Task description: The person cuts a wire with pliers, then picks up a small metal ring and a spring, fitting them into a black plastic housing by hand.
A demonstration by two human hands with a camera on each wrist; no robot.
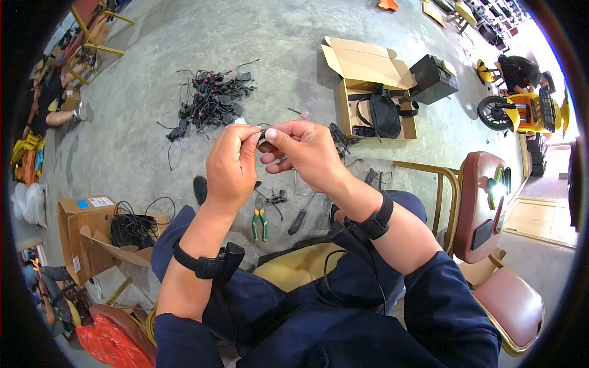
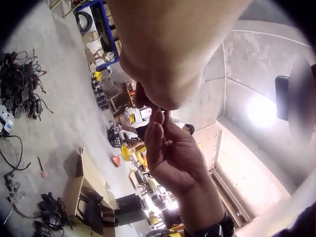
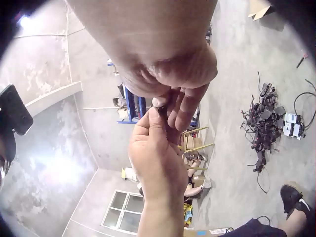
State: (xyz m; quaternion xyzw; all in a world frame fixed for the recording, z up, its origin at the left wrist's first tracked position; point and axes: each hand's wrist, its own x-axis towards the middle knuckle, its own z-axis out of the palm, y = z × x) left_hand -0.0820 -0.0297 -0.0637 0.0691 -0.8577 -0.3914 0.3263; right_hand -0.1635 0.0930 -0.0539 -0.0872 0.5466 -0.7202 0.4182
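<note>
My left hand (image 1: 232,162) and right hand (image 1: 310,153) meet in front of me, raised over my lap. Between their thumbs and forefingers they pinch a small dark piece (image 1: 264,135), thin and cable-like, mostly covered by the fingertips. The right hand's other fingers are spread loosely below it. In the right wrist view a bit of the dark piece (image 3: 162,110) shows at the fingertips. Beyond the hands, a heap of black cables with red-tipped ends (image 1: 215,98) lies on the floor. Green-handled pliers (image 1: 260,222) and a dark-handled screwdriver (image 1: 299,221) lie between my feet.
An open cardboard box (image 1: 362,126) with a black bag (image 1: 385,113) stands ahead on the right, beside a black box (image 1: 434,80). At the left, another carton (image 1: 76,239) sits near coiled black cable (image 1: 132,227). A padded chair (image 1: 481,208) is close on my right.
</note>
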